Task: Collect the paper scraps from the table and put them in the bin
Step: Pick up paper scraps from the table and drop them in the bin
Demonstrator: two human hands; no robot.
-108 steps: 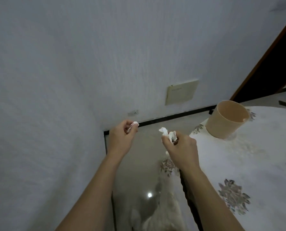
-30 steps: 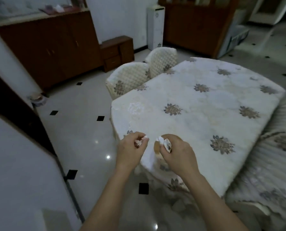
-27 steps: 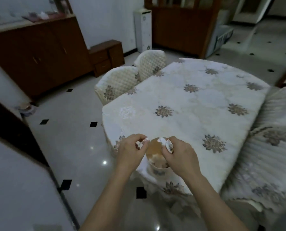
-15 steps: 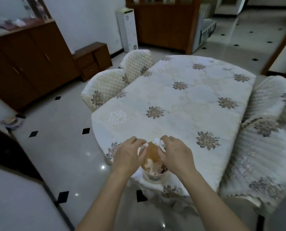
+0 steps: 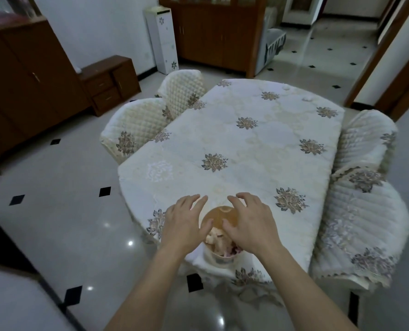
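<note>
A small beige bin [image 5: 219, 217] stands on the near corner of the table [image 5: 246, 149], which wears a white floral cloth. White paper scraps [image 5: 216, 237] lie piled inside the bin. My left hand [image 5: 184, 223] hovers over the bin's left rim, fingers spread and empty. Over the right rim hangs my right hand [image 5: 248, 223], also spread with nothing in it. Two small white scraps [image 5: 307, 99] sit near the table's far edge.
Quilted chairs stand at the table's left [image 5: 131, 127] and right [image 5: 361, 223]. Brown cabinets [image 5: 26, 75] line the left wall, and a white appliance [image 5: 162, 39] stands at the back. The tiled floor [image 5: 55, 211] lies to the left.
Both hands held scraps pinched above the bin half a second ago. Now their fingers have spread apart and the scraps are gone from them. The view has tilted down over the table.
</note>
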